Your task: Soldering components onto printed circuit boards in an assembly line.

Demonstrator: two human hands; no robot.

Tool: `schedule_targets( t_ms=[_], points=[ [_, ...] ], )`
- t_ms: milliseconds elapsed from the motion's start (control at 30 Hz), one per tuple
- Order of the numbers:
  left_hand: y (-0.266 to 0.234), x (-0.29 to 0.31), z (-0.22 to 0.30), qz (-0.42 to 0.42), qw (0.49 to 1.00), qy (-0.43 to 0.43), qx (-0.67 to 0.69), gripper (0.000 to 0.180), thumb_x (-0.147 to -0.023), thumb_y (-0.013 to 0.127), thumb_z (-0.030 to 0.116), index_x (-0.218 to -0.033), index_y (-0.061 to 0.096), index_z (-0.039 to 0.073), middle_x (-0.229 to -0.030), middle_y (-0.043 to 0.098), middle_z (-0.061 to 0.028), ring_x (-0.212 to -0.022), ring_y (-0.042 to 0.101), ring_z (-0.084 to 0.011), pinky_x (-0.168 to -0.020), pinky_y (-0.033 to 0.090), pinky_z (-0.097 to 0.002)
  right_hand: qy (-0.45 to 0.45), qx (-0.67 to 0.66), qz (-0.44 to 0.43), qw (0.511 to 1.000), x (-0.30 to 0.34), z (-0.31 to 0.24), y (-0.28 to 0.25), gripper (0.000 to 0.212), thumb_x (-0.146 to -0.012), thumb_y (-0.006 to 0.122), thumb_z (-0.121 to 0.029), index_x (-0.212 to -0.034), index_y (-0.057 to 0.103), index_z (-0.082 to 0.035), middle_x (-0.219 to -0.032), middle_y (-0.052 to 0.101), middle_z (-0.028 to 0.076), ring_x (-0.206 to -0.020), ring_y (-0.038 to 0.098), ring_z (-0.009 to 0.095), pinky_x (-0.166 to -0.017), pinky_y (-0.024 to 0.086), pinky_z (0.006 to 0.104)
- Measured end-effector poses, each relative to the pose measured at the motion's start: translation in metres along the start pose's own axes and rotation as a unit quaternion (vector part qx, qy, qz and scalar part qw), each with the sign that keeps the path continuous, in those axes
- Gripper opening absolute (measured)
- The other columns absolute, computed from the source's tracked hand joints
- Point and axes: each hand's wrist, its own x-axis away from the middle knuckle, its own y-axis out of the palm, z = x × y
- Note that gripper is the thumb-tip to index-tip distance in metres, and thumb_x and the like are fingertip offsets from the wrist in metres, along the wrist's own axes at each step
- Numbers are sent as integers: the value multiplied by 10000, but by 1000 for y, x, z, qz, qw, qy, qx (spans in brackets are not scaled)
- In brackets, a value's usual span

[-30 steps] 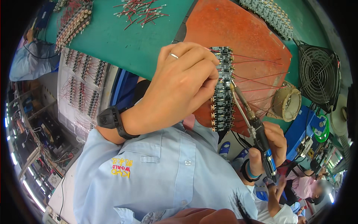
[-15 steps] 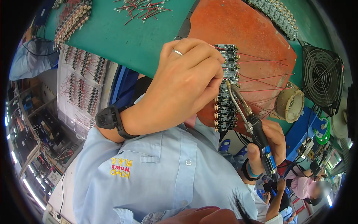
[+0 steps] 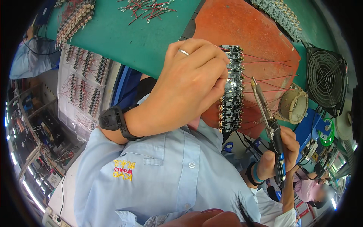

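A row of small black circuit boards point(image 3: 231, 99) stands side by side on a worn reddish-brown board point(image 3: 227, 22). Thin red wires point(image 3: 280, 77) run from its right side. My left hand point(image 3: 194, 75), with a ring on it, is closed at the row's left edge, near its far end; the fingers hide whatever is pinched there. My right hand point(image 3: 291, 145) grips a soldering iron point(image 3: 273, 133) with a black and blue handle. Its tip points away from me, just right of the row, apart from the boards and above the wires.
Loose red wires point(image 3: 147, 11) lie on the green mat point(image 3: 124, 41). More boards point(image 3: 278, 15) line the far right, near a black fan point(image 3: 326, 81). A round, pale hollow piece point(image 3: 298, 108) sits below the fan. A tray of wired boards point(image 3: 80, 85) is at left. Other people sit nearby.
The soldering iron's tip has left the circuit boards and moved right, my right hand shifting right and slightly nearer me with it. My left hand has barely moved.
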Motion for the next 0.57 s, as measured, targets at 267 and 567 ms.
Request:
schedule_targets(
  t_ms=[267,567],
  points=[
    [-5,-3,2,-6,1000,0,11,119,-698,663,33,-771,580,76,-986,614,-32,-1000,548,-249,-872,369,-368,40,-10,35,999,5,-5,6,571,-723,773,-369,-1024,530,52,-945,581,189,-830,569,243,-730,463,334],
    [-9,-6,6,-34,999,-21,14,106,-719,658,19,-786,589,64,-1001,611,-47,-1044,533,-249,-902,344,-364,44,-228,266,935,74,69,-80,661,-821,633,-499,-1327,445,-117,-1196,589,128,-1063,547,273,-864,447,398]
  ],
)
